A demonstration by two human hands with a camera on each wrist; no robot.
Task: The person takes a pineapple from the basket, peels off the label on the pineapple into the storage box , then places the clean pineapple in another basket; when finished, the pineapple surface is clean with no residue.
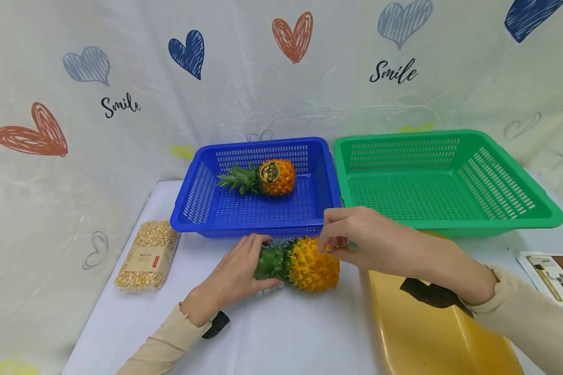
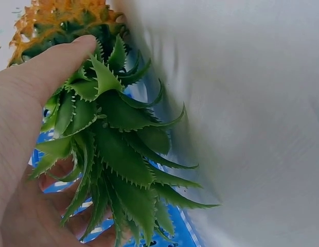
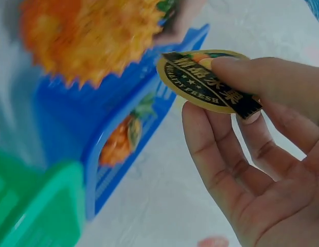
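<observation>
A small orange pineapple (image 1: 314,265) lies on its side on the white table, its green crown pointing left. My left hand (image 1: 236,268) grips the crown (image 2: 118,118), thumb on one side of the leaves and fingers behind them. Just over the fruit's right end, my right hand (image 1: 370,237) pinches an oval black-and-gold sticker (image 3: 193,80) between thumb and fingers. The sticker reads "Quality Fresh" and shows nearly edge-on in the head view. A second pineapple (image 1: 281,185) lies in the blue basket (image 1: 255,227), wearing a similar sticker (image 1: 269,172).
To the right of the blue basket stands a green basket (image 1: 450,225). A yellow tray (image 1: 417,333) lies under my right forearm. On the left is a bag of corn kernels (image 1: 145,255), and a printed packet (image 1: 555,276) is at the far right.
</observation>
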